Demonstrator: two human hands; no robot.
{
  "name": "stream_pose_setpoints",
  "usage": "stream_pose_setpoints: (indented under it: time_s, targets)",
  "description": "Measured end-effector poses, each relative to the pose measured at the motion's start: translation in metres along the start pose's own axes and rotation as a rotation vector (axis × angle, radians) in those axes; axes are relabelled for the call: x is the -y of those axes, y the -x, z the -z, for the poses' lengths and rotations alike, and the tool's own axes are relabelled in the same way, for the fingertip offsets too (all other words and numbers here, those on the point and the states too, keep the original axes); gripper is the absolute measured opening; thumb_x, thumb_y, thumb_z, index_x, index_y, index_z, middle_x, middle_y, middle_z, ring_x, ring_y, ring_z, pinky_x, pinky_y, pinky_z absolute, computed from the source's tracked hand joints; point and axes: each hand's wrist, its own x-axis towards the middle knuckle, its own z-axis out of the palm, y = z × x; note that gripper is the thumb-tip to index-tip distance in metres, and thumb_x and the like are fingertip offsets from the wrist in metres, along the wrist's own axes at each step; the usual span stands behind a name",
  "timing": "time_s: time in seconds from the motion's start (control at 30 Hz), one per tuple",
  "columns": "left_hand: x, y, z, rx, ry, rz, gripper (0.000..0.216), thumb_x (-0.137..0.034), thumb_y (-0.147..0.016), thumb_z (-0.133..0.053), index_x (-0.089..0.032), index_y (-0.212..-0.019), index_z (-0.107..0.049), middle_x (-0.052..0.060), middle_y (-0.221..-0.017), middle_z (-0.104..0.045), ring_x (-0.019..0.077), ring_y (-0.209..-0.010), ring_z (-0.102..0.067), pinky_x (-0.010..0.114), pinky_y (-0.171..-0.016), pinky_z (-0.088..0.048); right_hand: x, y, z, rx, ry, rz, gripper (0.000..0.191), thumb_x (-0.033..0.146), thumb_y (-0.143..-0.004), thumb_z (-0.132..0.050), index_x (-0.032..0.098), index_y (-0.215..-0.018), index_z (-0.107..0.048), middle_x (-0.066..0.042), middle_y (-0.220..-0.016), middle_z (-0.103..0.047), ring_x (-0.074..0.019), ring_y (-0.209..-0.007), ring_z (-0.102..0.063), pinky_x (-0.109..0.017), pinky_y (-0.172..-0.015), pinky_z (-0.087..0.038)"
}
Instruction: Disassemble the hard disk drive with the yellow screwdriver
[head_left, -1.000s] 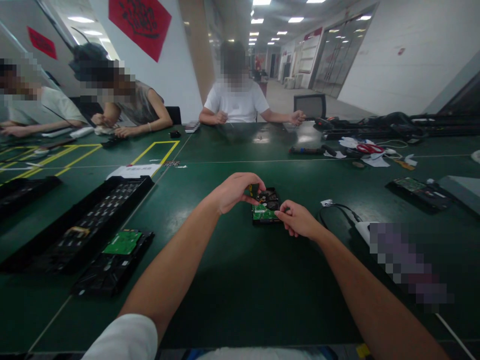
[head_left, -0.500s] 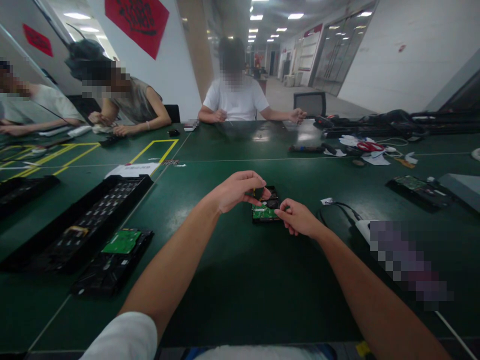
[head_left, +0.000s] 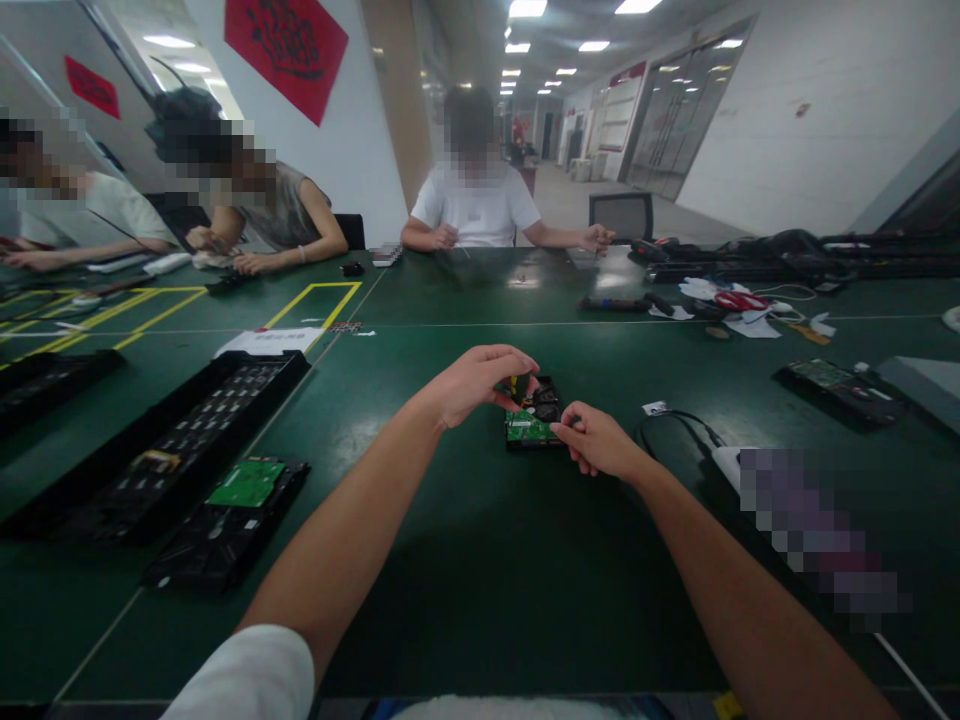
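A small black hard drive (head_left: 534, 415) with a green circuit board lies on the green table (head_left: 465, 560) in front of me. My left hand (head_left: 472, 382) is closed in a pinch round a small yellow-handled screwdriver (head_left: 514, 384), held upright over the drive's far left corner. My right hand (head_left: 596, 440) rests at the drive's near right edge, fingers curled and pinched against it.
A long black tray (head_left: 172, 440) and a second drive with a green board (head_left: 232, 515) lie at the left. A cable (head_left: 679, 425) and a white box lie at the right. Three other people sit across the table. Tools and papers (head_left: 720, 300) lie far right.
Almost nothing: my left hand has shifted slightly with the screwdriver over the drive. My right hand stays at the drive's edge.
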Motion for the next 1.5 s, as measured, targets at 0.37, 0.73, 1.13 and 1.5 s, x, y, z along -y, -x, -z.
stream_pose_setpoints:
  time_s: [0.37, 0.73, 1.13, 1.5]
  targets:
    - [0.0032, -0.0055, 0.0055, -0.033, -0.048, -0.063, 0.026, -0.033, -0.085, -0.055, -0.013, -0.083, -0.072, 0.010, -0.091, -0.068, 0.0172, -0.079, -0.061, 0.024, -0.056, -0.049, 0.0006, 0.0006, -0.0009, -0.004, -0.010, 0.000, 0.027, 0.049, -0.101, -0.057, 0.023, -0.104, -0.050, 0.002, -0.067, -0.064, -0.0123, -0.046, -0.060, -0.019, -0.037, -0.043]
    - [0.0003, -0.0005, -0.0004, -0.027, 0.104, 0.002, 0.019, -0.032, -0.085, -0.060, -0.016, -0.095, -0.061, 0.011, -0.084, -0.071, 0.0216, -0.079, -0.068, 0.031, -0.061, -0.056, 0.0031, 0.0015, -0.0004, -0.010, 0.003, 0.001, 0.024, 0.045, -0.102, -0.056, 0.022, -0.106, -0.050, 0.003, -0.066, -0.064, -0.0111, -0.046, -0.059, -0.018, -0.037, -0.043]
    - [0.0011, -0.0017, 0.0059, -0.026, -0.008, -0.044, 0.024, -0.033, -0.084, -0.063, -0.013, -0.089, -0.073, 0.010, -0.091, -0.067, 0.0170, -0.082, -0.062, 0.024, -0.061, -0.054, 0.0032, 0.0013, -0.0009, -0.013, 0.004, -0.005, 0.024, 0.045, -0.102, -0.057, 0.023, -0.104, -0.051, 0.003, -0.066, -0.064, -0.0120, -0.046, -0.059, -0.019, -0.036, -0.043]
    - [0.0010, -0.0003, -0.0023, 0.037, 0.089, -0.029, 0.020, -0.035, -0.086, -0.065, -0.015, -0.087, -0.062, 0.011, -0.090, -0.070, 0.0227, -0.089, -0.068, 0.036, -0.072, -0.060, -0.0011, 0.0001, -0.0018, -0.012, -0.008, 0.020, 0.028, 0.050, -0.101, -0.057, 0.023, -0.104, -0.050, 0.004, -0.065, -0.063, -0.0111, -0.045, -0.059, -0.018, -0.036, -0.043]
